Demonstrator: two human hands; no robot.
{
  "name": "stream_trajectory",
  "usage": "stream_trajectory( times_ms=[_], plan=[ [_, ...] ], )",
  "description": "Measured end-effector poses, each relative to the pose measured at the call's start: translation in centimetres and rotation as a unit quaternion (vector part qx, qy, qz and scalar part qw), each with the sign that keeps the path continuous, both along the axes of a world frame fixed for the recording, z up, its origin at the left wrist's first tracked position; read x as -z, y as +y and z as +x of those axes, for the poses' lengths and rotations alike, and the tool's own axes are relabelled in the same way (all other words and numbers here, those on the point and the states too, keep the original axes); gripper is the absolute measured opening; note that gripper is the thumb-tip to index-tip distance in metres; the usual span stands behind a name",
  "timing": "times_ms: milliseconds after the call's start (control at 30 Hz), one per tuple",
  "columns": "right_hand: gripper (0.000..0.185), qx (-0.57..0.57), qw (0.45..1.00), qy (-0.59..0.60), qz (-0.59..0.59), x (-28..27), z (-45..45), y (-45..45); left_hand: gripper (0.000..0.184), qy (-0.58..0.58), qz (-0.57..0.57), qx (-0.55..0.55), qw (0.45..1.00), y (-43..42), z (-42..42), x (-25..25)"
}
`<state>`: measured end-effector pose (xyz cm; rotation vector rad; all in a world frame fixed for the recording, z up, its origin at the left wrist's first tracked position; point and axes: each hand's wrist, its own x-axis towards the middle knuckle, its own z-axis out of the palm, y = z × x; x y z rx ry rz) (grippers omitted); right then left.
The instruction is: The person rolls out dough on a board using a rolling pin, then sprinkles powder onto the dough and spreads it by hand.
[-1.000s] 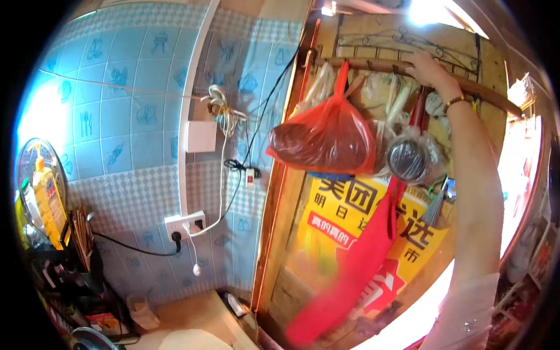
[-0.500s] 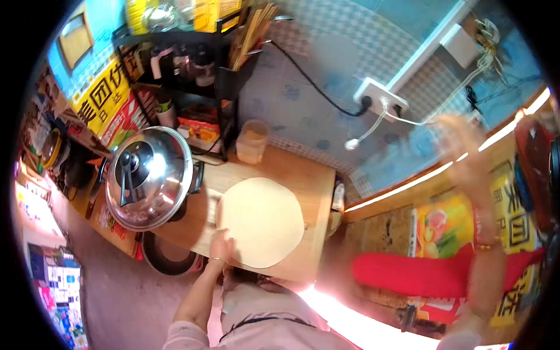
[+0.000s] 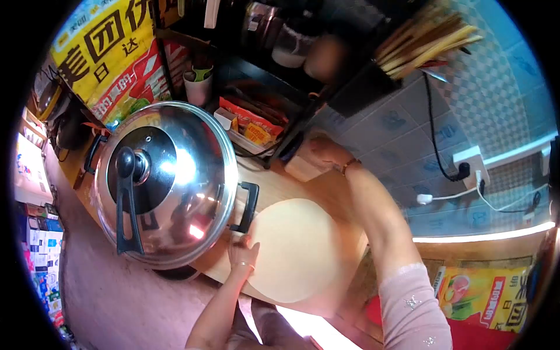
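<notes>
A round, flat sheet of rolled dough (image 3: 297,251) lies on the wooden table. My left hand (image 3: 244,252) rests at the dough's left edge with its fingers extended, close to the pot's side handle. Farther back, my right hand (image 3: 331,153) is at the top of a pale plastic container (image 3: 306,166) by the wall. Its fingers are bent down over or into the container and mostly hidden, so whether they hold anything cannot be made out.
A large pot with a shiny domed lid (image 3: 166,181) stands left of the dough. Behind it is a black shelf rack (image 3: 256,70) with jars, packets and a holder of chopsticks (image 3: 429,46). A power strip (image 3: 469,163) hangs on the tiled wall, and a red cloth (image 3: 484,335) lies at right.
My right hand has swung from the far right, above the red rolled cloth, across to the container. The view has shifted left and closer. My left hand stays at the dough's edge.
</notes>
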<state>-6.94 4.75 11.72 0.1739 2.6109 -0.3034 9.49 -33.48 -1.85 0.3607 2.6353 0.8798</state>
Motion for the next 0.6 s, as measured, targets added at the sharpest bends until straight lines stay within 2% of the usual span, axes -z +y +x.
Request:
stream_trajectory(
  times_ms=[33, 67, 100, 167, 200, 267, 300, 333, 400, 433, 467, 500, 533, 600],
  plan=[
    [0.025, 0.001, 0.996, 0.078, 0.049, 4.3, -0.9, 1.7, 0.044, -0.055, 0.125, -0.064, 0.988, -0.5, 0.1, 0.2],
    [0.028, 0.002, 0.983, 0.154, 0.098, 5.7, -1.1, 1.7, 0.044, -0.063, 0.125, -0.064, 0.988, -0.6, 0.0, 0.2],
    [0.028, 0.006, 0.984, 0.146, 0.099, 6.5, -0.7, 2.1, 0.044, -0.012, 0.136, -0.101, 0.986, -0.7, 0.0, -0.1],
    [0.032, 0.033, 0.985, 0.126, 0.112, 6.3, 0.3, 2.4, 0.035, -0.056, 0.209, -0.163, 0.963, -0.9, 0.9, -1.1],
    [0.034, 0.040, 0.985, 0.118, 0.119, 5.5, 0.3, 1.9, 0.035, -0.061, 0.208, -0.167, 0.962, -0.9, 1.0, -0.5],
    [0.037, 0.056, 0.985, 0.102, 0.129, 5.0, 0.8, 1.4, 0.030, -0.127, 0.134, -0.073, 0.980, -0.9, 1.2, -0.2],
    [0.037, 0.055, 0.986, 0.099, 0.126, 5.4, 1.2, 1.2, 0.025, -0.058, 0.048, -0.004, 0.997, -1.0, 1.0, -1.8],
    [0.036, 0.025, 0.980, 0.151, 0.130, 5.9, 1.9, 1.0, 0.025, -0.061, 0.045, -0.004, 0.997, -1.0, 1.0, -1.4],
    [0.035, -0.005, 0.971, 0.199, 0.131, 9.0, 1.8, 2.8, 0.022, 0.040, 0.147, 0.003, 0.988, -0.7, 1.5, 0.3],
    [0.033, -0.033, 0.968, 0.220, 0.118, 12.2, 0.3, 5.4, 0.023, -0.024, 0.172, -0.019, 0.985, -0.3, 2.0, 0.9],
    [0.031, -0.059, 0.963, 0.241, 0.106, 13.7, -0.1, 6.7, 0.023, -0.027, 0.171, -0.019, 0.985, 0.3, 2.0, 1.2],
    [0.031, -0.059, 0.964, 0.239, 0.106, 11.4, 0.7, 6.2, 0.025, -0.009, 0.190, -0.027, 0.981, 1.2, 1.4, 1.1],
    [0.025, -0.094, 0.958, 0.252, 0.098, 6.5, 1.7, 4.6, 0.026, 0.008, 0.208, -0.035, 0.977, 2.1, 0.8, 1.4],
    [0.018, -0.128, 0.954, 0.258, 0.088, -2.4, 3.5, 0.4, 0.022, -0.124, 0.199, -0.089, 0.968, 2.9, -0.3, 3.4]
  ],
)
